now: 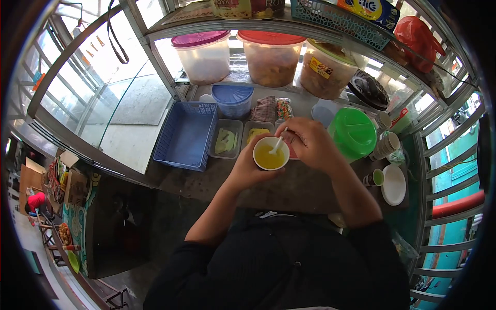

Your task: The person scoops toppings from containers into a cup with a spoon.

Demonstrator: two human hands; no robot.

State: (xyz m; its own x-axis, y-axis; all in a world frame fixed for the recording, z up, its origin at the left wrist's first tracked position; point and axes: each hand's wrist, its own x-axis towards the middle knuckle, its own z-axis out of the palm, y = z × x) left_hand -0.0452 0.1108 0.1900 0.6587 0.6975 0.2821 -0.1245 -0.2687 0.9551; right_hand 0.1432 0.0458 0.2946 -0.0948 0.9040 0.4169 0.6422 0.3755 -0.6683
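Note:
My left hand (249, 166) is wrapped round a white paper cup (272, 167) that holds yellow liquid (266, 158). Above the cup's right side, my right hand (309, 142) pinches the handle of a white plastic spoon (277, 145), its bowl dipped in the liquid. Just behind the cup stands a clear container with something yellow (257, 134) in it. Left of that is another container with pale green pieces (226, 141). A reddish container behind my right hand is mostly hidden.
A blue basket (187, 135) stands at the left, a green-lidded container (354, 133) at the right. Stacked paper cups (385, 144) and a white plate (393, 184) are farther right. Large tubs (270, 61) line the back below a shelf (181, 19). A person in red (36, 202) is far left.

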